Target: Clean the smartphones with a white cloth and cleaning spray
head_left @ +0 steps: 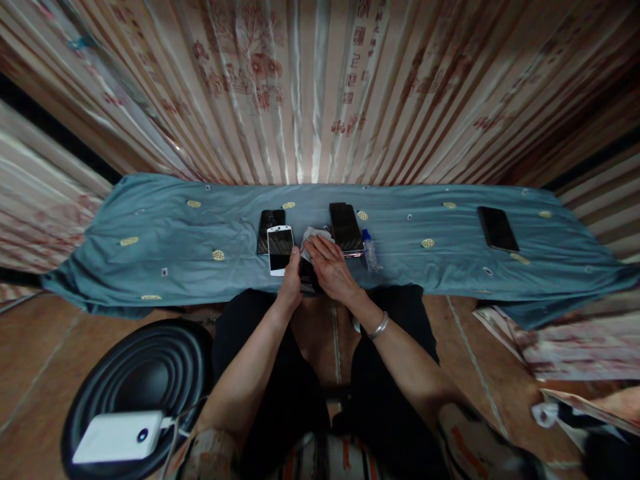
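Observation:
My left hand [291, 283] is closed round the edge of a dark, flat object, apparently a phone [308, 273], mostly covered by my hands. My right hand [333, 268] presses a crumpled white cloth [313, 235] down on it with the fingers. Just left of my left thumb is a white phone [280, 251], screen up, overlapping a black phone [271, 219] with a cracked-looking screen. Beyond my right hand another black phone [346, 225] lies on top of others. Beside that stands or lies a small clear bottle with a blue cap [369, 250]; I cannot tell which.
A low table under a teal cloth [175, 230] stretches across in front of my knees. One more black phone [498, 228] lies far right. Curtains [300, 87] hang behind. On the floor at left, a white power bank [120, 437] with a cable rests on a round black stool [145, 373].

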A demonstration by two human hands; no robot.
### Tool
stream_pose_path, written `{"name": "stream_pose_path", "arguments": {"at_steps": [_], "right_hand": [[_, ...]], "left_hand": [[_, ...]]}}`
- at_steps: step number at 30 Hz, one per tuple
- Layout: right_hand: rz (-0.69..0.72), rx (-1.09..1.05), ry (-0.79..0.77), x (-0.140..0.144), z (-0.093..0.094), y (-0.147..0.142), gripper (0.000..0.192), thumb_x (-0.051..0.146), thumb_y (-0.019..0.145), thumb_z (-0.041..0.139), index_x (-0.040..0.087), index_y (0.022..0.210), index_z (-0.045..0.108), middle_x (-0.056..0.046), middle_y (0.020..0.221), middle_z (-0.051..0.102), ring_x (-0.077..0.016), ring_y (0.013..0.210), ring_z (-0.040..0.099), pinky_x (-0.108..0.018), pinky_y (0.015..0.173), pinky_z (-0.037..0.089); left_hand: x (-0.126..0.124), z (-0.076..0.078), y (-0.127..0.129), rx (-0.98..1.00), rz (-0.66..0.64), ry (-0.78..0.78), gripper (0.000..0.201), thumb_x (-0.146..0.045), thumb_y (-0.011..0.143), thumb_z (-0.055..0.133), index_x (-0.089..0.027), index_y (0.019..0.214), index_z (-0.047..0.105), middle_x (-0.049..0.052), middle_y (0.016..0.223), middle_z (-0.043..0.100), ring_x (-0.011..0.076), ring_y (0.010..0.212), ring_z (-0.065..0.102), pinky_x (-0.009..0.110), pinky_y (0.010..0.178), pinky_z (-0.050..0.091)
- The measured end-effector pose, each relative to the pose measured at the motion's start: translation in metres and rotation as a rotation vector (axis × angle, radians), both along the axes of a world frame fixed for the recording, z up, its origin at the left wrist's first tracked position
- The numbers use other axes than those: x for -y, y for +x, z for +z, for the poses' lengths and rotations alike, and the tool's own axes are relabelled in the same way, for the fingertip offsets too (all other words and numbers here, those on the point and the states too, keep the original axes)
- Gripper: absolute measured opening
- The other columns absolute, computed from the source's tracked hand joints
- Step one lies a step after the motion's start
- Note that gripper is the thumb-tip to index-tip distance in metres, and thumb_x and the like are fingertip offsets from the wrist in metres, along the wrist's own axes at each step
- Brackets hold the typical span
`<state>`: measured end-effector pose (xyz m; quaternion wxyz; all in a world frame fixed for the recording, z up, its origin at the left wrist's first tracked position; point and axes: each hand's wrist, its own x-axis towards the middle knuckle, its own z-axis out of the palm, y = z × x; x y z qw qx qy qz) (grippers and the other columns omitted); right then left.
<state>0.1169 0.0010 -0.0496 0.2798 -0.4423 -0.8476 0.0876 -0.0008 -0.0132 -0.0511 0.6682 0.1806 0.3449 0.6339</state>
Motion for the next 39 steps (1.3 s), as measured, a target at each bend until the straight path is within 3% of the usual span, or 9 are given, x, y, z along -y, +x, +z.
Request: {"name": "stream_pose_path", "arguments": {"at_steps": [8,13,19,27,39], "right_hand": [[-0.079,0.003,-0.027,-0.01,-0.001,0.004,0.048,0.019,0.099,0.033,0.012,0.146,0.045,-0.013,0.154,0.043,-0.0266,0.147,0.028,-0.049,0.118,0.029],[-0.068,-0.043,-0.012,-0.014,-0.006,0.005,0.049,0.019,0.099,0.031,0.007,0.146,0.044,-0.018,0.152,0.043,-0.0259,0.148,0.029,-0.049,0.119,0.03],[-0.05,-0.045,-0.002,-0.012,-0.008,0.005,0.05,0.018,0.099,0.029,0.0,0.143,0.045,-0.023,0.15,0.043,-0.0274,0.147,0.031,-0.047,0.12,0.031],[-0.029,-0.029,-0.011,-0.006,-0.012,0.0,0.049,0.013,0.097,0.033,0.002,0.143,0.046,-0.022,0.15,0.044,-0.0273,0.146,0.033,-0.047,0.119,0.033],[0.031,-0.017,-0.046,0.008,-0.014,-0.005,0.051,0.01,0.095,0.036,0.009,0.146,0.043,-0.019,0.149,0.046,-0.0269,0.145,0.034,-0.05,0.117,0.035]], "left_hand": [[0.005,0.005,0.005,-0.075,-0.059,0.011,0.046,-0.049,0.089,0.058,-0.02,0.123,0.067,0.006,0.134,0.064,0.0237,0.138,0.046,0.039,0.117,0.033],[0.007,0.015,0.005,-0.097,-0.062,0.025,0.046,-0.048,0.093,0.05,-0.018,0.124,0.066,0.007,0.133,0.065,0.0246,0.139,0.045,0.04,0.117,0.033],[0.006,0.016,0.001,-0.097,-0.033,0.022,0.048,-0.048,0.095,0.045,-0.015,0.123,0.067,0.009,0.131,0.066,0.0265,0.138,0.046,0.042,0.117,0.034],[0.005,0.02,-0.003,-0.087,0.022,-0.007,0.05,-0.048,0.096,0.042,-0.017,0.13,0.062,0.007,0.137,0.062,0.023,0.142,0.041,0.039,0.119,0.03],[-0.002,0.014,-0.01,-0.08,0.081,-0.001,0.052,-0.056,0.091,0.049,-0.017,0.122,0.066,0.009,0.132,0.065,0.0253,0.137,0.047,0.041,0.115,0.037]]}}
